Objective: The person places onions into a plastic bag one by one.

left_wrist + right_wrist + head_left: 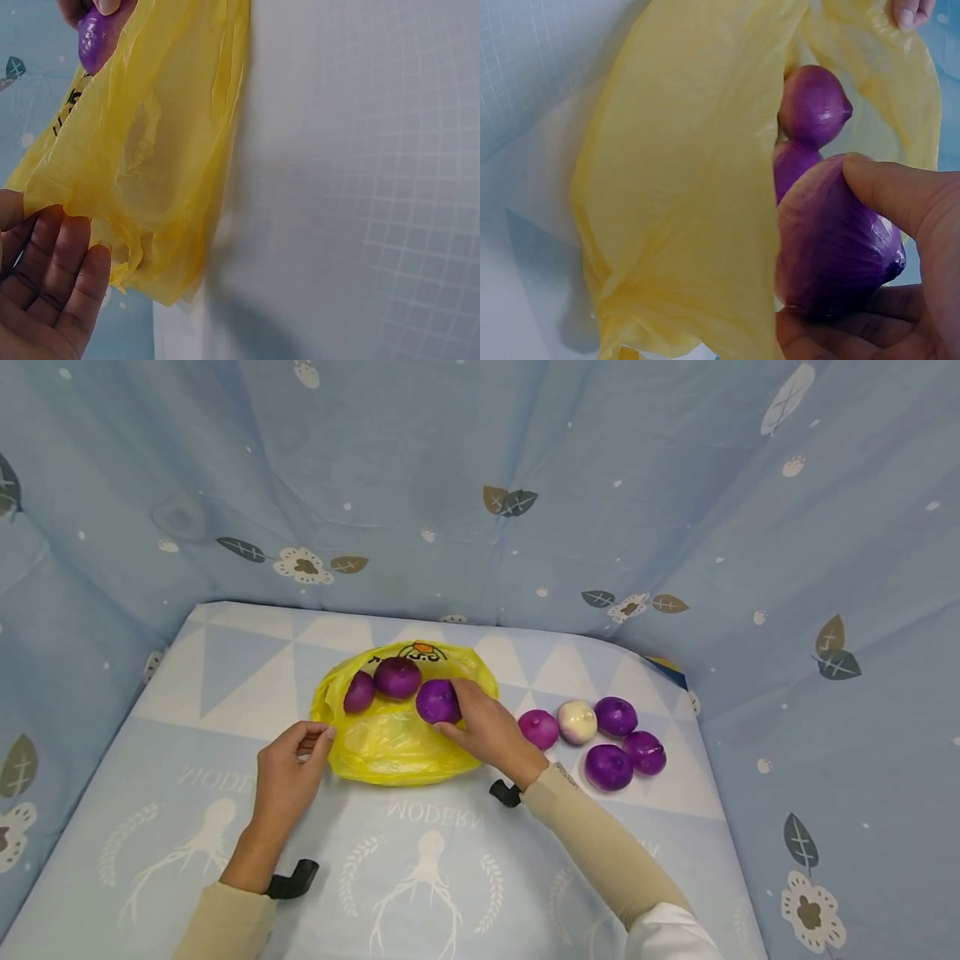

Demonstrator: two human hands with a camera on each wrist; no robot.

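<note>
My right hand [487, 727] grips a purple onion [437, 702] at the mouth of a yellow plastic bag [405, 747]. The right wrist view shows thumb and fingers around that onion [836, 240], partly behind the bag's edge. Two more purple onions [397, 677] lie inside the bag, towards its left and back. At the bag's left side, my left hand [292, 768] pinches the rim between thumb and fingertips. Seen from the left wrist, the thin plastic [150, 150] stretches up from those fingers.
Right of the bag sits a group of several onions, mostly purple [609, 767], with one pale, peeled-looking onion [577, 722] among them. The table [420, 893] wears a patterned cover, and blue curtains [450, 485] hang behind and at both sides.
</note>
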